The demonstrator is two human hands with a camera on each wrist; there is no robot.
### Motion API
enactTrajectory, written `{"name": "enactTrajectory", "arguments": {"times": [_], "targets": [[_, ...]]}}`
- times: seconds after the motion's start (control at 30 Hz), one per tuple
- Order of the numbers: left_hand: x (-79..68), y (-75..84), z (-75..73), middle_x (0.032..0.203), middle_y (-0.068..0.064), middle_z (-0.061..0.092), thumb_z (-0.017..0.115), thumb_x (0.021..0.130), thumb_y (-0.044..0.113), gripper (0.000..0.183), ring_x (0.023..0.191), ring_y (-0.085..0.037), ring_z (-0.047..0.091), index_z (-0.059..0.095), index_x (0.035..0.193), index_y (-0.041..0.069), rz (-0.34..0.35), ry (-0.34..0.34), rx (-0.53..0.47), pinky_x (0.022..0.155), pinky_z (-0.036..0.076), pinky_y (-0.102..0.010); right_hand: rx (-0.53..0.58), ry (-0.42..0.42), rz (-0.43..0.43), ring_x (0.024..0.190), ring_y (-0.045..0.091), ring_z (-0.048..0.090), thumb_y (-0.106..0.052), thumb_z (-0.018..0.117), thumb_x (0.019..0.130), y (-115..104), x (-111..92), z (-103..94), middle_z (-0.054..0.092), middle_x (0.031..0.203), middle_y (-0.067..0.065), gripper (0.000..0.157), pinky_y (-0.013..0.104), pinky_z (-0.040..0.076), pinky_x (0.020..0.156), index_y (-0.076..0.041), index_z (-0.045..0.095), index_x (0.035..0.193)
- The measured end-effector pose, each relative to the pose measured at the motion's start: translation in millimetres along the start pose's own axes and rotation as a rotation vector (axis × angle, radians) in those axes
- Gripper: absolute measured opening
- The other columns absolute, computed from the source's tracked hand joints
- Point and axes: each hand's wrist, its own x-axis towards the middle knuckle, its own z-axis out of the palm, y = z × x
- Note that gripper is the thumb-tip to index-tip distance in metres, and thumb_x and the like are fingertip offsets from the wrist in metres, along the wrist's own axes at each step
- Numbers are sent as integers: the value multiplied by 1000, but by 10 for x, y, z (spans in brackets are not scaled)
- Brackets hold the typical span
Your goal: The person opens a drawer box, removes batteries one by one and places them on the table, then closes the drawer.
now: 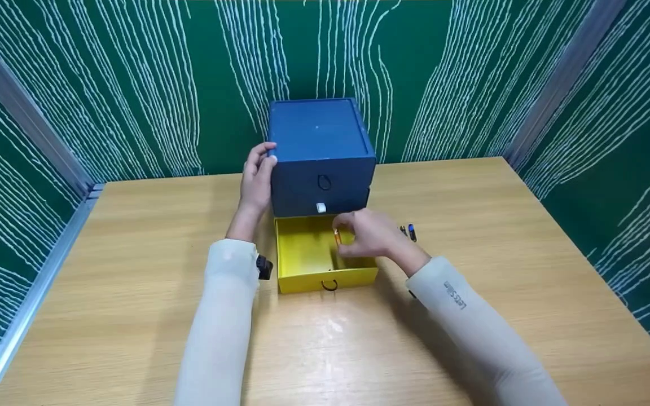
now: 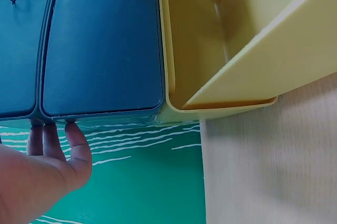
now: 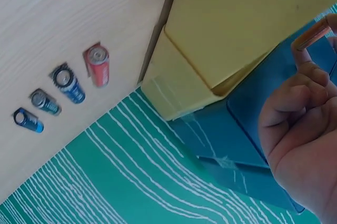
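Observation:
A stack of drawers stands at the back of the table, with a blue cabinet [image 1: 319,132] above a yellow drawer [image 1: 299,283] that is pulled out toward me. My left hand [image 1: 256,181] rests against the cabinet's left side; in the left wrist view its fingertips [image 2: 76,134] touch the blue side wall. Over the yellow drawer, my right hand [image 1: 374,232] pinches a slim orange battery [image 1: 337,237] between thumb and index finger. The right wrist view shows that same battery [image 3: 312,34] raised at the fingertips.
On the table right of the drawers stand several batteries, among them a red one [image 3: 99,67] and a larger blue one [image 3: 69,85]. The blue drawer fronts carry a black loop [image 1: 324,182] and a white tab [image 1: 320,207]. A green wall [image 1: 229,129] with white lines rises behind.

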Motion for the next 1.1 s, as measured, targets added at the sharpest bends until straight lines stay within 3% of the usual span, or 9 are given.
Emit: {"name": "enactTrajectory", "arguments": {"times": [0.2,0.73,0.93,1.1], "targets": [[-54,95,31,129,-7,33,37,90,21,33,115,-19,35,44,120,12,13,-2,-8,98,27,-36,58,-18,56,72,14,50,-41,67,66,86,-66,-108,59,85,-5,44,27,43,63,-20,59,103],[-76,74,8,130,-4,33,36,90,22,33,116,-17,35,44,121,15,-14,6,29,98,28,-37,10,36,70,57,15,45,-36,66,65,410,-224,-262,53,65,2,37,28,33,48,-20,61,98],[-42,15,-8,130,-4,33,37,90,23,32,116,-17,35,45,120,16,-11,5,18,99,28,-36,-6,31,111,58,16,45,-35,64,65,542,-299,-260,53,67,2,37,28,33,48,-21,60,100],[59,-122,-23,128,2,35,39,89,28,29,114,-12,36,47,117,27,-3,11,40,97,30,-34,-20,42,155,58,16,44,-37,64,65,640,-348,-289,51,65,0,36,28,32,47,-23,60,98]]}}
